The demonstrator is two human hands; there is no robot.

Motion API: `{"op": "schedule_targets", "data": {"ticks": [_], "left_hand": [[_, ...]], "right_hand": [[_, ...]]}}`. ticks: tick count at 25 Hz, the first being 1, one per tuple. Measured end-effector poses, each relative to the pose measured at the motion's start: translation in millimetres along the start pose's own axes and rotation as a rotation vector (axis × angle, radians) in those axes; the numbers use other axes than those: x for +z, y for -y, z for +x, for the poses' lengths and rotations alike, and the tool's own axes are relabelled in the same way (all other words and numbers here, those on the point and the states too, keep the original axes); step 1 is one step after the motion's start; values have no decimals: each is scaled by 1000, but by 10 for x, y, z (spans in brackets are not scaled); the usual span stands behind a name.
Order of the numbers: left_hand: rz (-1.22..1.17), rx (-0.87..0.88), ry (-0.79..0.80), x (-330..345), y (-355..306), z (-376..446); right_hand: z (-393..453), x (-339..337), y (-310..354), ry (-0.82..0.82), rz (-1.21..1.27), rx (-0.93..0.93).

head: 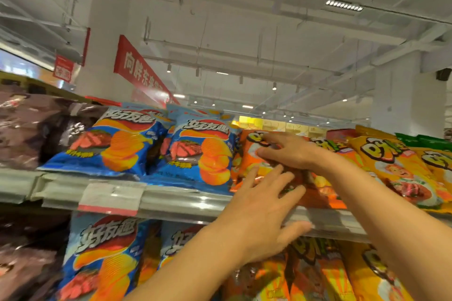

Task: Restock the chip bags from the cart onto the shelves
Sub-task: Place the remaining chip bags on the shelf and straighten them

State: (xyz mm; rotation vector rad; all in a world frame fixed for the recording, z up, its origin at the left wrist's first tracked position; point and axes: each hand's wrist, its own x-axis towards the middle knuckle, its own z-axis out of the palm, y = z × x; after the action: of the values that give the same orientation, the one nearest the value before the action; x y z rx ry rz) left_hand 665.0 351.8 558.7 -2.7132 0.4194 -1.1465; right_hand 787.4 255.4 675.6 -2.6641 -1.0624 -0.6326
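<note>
Orange foil chip bag (247,154): front largely covered by both hands. White paper shelf price label (111,196): print blurred, unreadable. Dark brown foil bags (22,129): cut by left edge.

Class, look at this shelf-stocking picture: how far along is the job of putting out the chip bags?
Done: two blue bags already stand on the top shelf, with yellow bags to the right. In hand: both hands press an orange bag into the gap between them, left hand low, right hand on top, fingers straight. Left: the cart is out of view, so the remaining stock cannot be judged.
</note>
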Motion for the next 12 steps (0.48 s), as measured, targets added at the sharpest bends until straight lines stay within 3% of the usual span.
{"op": "schedule_targets", "data": {"ticks": [2, 4, 7, 12], "left_hand": [[-31, -45, -172, -122, 247, -281], [75, -195, -277, -277, 558, -513], [231, -388, -72, -378, 899, -714], [148, -363, 10, -156, 966, -831]], "right_hand": [[-43, -12, 201, -206, 76, -73], [-8, 26, 531, -329, 158, -265], [237, 129, 1062, -243, 147, -409], [579, 428, 1357, -104, -77, -220]]}}
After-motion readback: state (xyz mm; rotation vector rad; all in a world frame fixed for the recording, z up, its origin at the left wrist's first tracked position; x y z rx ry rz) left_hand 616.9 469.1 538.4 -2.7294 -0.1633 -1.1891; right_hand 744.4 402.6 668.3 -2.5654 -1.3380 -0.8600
